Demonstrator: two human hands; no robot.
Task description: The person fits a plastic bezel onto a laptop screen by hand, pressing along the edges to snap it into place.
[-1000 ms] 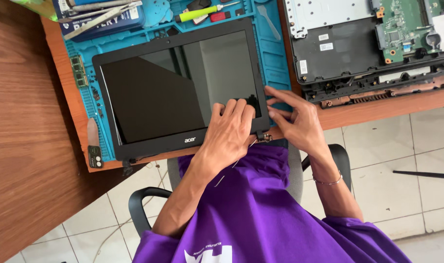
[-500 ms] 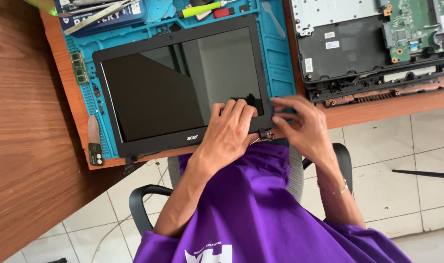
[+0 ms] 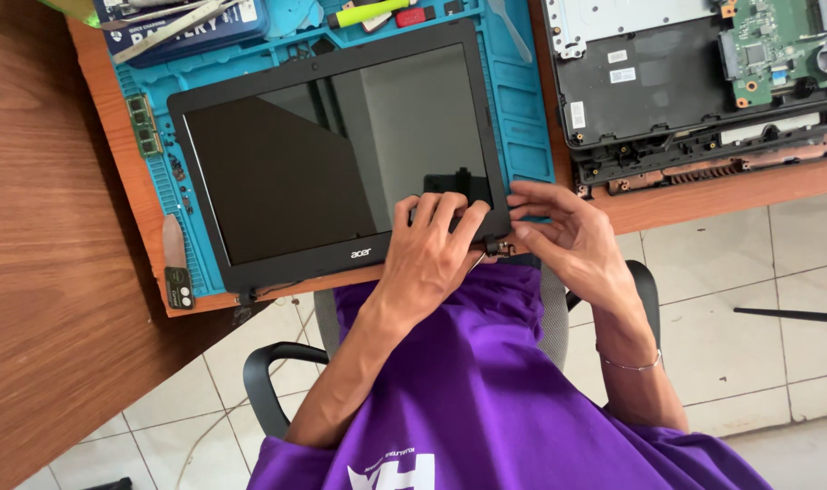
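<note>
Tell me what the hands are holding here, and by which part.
Both hands grip the laptop screen panel at its lower right corner: the left hand lies over the bezel there, and the right hand pinches the corner by the hinge.

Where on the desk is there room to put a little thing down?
The bare brown wood left of the blue mat is the biggest free patch. A thin strip of orange desk runs below the opened laptop base. It is crowded at the screen panel's near corner, where the left hand and right hand meet.
</note>
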